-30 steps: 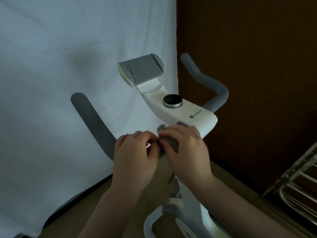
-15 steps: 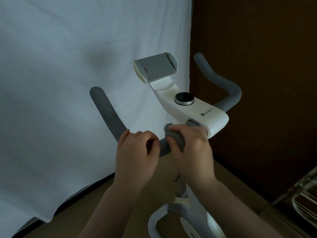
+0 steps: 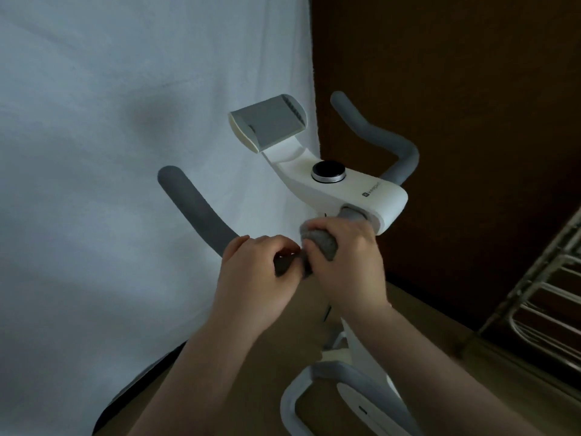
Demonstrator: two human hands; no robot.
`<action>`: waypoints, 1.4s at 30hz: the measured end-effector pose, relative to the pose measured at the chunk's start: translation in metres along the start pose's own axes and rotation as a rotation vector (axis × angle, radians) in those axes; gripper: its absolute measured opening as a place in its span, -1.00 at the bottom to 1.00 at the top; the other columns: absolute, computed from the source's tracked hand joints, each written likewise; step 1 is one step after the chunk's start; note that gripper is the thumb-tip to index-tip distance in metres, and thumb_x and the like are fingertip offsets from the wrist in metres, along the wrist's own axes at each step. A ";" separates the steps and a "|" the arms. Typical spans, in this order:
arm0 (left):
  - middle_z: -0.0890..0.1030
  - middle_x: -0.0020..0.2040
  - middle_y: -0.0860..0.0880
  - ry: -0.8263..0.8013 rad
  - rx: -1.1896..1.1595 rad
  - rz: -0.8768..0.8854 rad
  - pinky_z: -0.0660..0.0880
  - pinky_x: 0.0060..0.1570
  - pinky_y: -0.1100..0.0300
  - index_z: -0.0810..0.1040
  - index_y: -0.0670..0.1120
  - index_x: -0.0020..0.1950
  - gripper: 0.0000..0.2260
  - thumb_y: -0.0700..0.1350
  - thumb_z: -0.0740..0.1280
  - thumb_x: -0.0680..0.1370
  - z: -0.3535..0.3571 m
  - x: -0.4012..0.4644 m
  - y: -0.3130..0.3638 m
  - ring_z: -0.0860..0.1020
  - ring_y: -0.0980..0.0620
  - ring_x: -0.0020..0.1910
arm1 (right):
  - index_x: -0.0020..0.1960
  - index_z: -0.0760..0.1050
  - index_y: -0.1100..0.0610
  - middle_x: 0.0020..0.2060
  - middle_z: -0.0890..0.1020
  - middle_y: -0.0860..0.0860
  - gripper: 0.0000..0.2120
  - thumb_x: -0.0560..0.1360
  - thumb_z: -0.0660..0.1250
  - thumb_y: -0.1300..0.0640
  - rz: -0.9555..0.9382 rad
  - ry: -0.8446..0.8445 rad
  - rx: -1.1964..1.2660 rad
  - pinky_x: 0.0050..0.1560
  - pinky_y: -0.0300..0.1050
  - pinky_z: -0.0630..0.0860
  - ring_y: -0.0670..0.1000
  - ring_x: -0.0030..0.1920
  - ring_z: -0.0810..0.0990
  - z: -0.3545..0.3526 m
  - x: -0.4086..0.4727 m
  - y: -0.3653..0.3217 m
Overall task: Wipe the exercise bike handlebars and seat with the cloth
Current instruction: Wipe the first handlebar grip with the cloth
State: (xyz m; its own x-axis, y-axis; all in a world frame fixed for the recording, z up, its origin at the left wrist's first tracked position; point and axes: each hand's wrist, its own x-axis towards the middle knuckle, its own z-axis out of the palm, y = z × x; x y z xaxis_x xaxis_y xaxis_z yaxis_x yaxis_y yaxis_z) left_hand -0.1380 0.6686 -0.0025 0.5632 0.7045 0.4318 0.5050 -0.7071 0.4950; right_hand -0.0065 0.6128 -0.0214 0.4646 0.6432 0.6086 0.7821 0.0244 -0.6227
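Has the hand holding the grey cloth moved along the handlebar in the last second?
Hardly. The right hand with the cloth stays on the left handlebar just below the white console; the camera shifted, not the hand.

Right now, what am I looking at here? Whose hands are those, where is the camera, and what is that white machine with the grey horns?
No robot here: a person wears a camera on the head, so you look forward and down at their own two bare hands. The white machine is an exercise bike, seen from the rider's side. The grey horns are its handlebars, with a round knob and a tilted holder between them. The right hand presses a grey cloth around the bar near the stem. The left hand grips the same bar just beside it. Behind hangs a white sheet; a metal rack stands at the right.
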 end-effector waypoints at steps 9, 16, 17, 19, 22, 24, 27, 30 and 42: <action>0.56 -0.23 0.10 0.023 0.042 0.102 0.23 0.27 0.18 0.59 -0.06 -0.08 -0.81 -0.13 0.50 0.35 0.005 -0.006 -0.012 0.39 0.19 -0.21 | 0.05 0.63 0.00 -0.06 0.66 -0.12 -0.82 0.47 0.41 0.17 0.103 -0.056 -0.006 -0.03 -0.34 0.55 -0.20 -0.04 0.57 -0.004 -0.005 -0.019; 0.56 -0.19 0.12 -0.092 0.034 0.046 0.25 -0.13 0.29 0.56 -0.01 -0.01 -0.79 -0.07 0.43 0.37 -0.009 -0.004 -0.012 0.37 0.17 -0.18 | 0.05 0.63 -0.04 -0.09 0.59 -0.28 -0.81 0.46 0.42 0.15 0.138 -0.040 0.060 0.00 -0.34 0.54 -0.27 -0.03 0.55 0.004 -0.015 -0.026; 0.55 -0.16 0.12 -0.118 0.012 0.032 0.28 -0.09 0.26 0.56 -0.01 0.01 -0.78 -0.07 0.40 0.38 -0.011 -0.003 -0.012 0.39 0.16 -0.14 | 0.05 0.62 -0.06 -0.08 0.59 -0.30 -0.80 0.46 0.41 0.14 0.115 -0.069 0.073 0.03 -0.34 0.52 -0.26 0.01 0.55 0.005 -0.018 -0.027; 0.53 -0.13 0.16 -0.158 -0.044 0.006 0.35 0.00 0.21 0.54 0.01 0.08 -0.75 -0.08 0.37 0.40 -0.016 -0.004 -0.009 0.40 0.15 -0.03 | 0.07 0.62 -0.08 -0.12 0.57 -0.34 -0.80 0.47 0.40 0.12 0.147 -0.098 0.076 0.01 -0.34 0.54 -0.27 0.01 0.55 0.001 -0.013 -0.021; 0.50 -0.09 0.19 -0.151 -0.102 -0.052 0.39 0.20 0.09 0.50 0.02 0.20 -0.70 -0.12 0.31 0.47 -0.014 -0.005 -0.006 0.40 0.14 0.03 | 0.10 0.61 -0.06 -0.12 0.52 -0.35 -0.79 0.49 0.40 0.13 0.274 0.087 0.082 0.00 -0.25 0.57 -0.23 -0.02 0.53 0.002 -0.010 -0.020; 0.54 -0.09 0.17 -0.106 -0.119 -0.036 0.30 0.33 -0.01 0.54 0.00 0.14 -0.77 -0.11 0.24 0.51 -0.008 -0.005 -0.006 0.43 0.17 -0.04 | 0.12 0.58 -0.06 -0.07 0.48 -0.41 -0.75 0.48 0.41 0.16 0.292 0.206 0.131 0.06 -0.33 0.46 -0.23 0.06 0.46 0.020 -0.033 -0.034; 0.59 -0.13 0.17 -0.057 -0.116 -0.006 0.19 0.42 -0.01 0.58 0.02 0.02 -0.76 -0.07 0.14 0.50 -0.001 -0.005 -0.007 0.50 0.20 -0.10 | 0.16 0.56 -0.10 0.04 0.55 -0.22 -0.72 0.47 0.42 0.13 0.393 0.300 0.345 0.07 -0.38 0.45 -0.20 0.10 0.47 0.031 -0.050 -0.037; 0.61 -0.15 0.16 -0.054 -0.104 0.007 0.24 0.40 -0.05 0.59 0.02 -0.02 -0.83 -0.14 0.21 0.55 0.000 0.001 -0.006 0.52 0.21 -0.16 | 0.18 0.56 -0.12 0.08 0.56 -0.05 -0.71 0.48 0.41 0.07 0.610 0.387 0.476 0.08 -0.20 0.56 -0.17 0.09 0.53 0.030 -0.031 -0.026; 0.59 -0.06 0.17 -0.204 -0.080 -0.010 0.56 -0.15 0.17 0.59 0.08 0.07 -0.84 -0.10 0.27 0.55 0.006 0.028 0.004 0.55 0.20 -0.12 | 0.23 0.52 -0.11 0.10 0.63 -0.13 -0.67 0.51 0.39 0.16 0.753 0.582 0.736 0.11 -0.20 0.57 -0.18 0.12 0.58 0.039 -0.035 -0.035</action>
State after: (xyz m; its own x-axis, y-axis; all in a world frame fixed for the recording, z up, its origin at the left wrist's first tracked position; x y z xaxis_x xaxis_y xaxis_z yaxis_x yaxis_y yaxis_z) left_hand -0.1163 0.6856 0.0070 0.6833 0.6788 0.2690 0.4623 -0.6874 0.5602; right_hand -0.0669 0.6190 -0.0401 0.9691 0.2462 -0.0159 -0.1028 0.3442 -0.9333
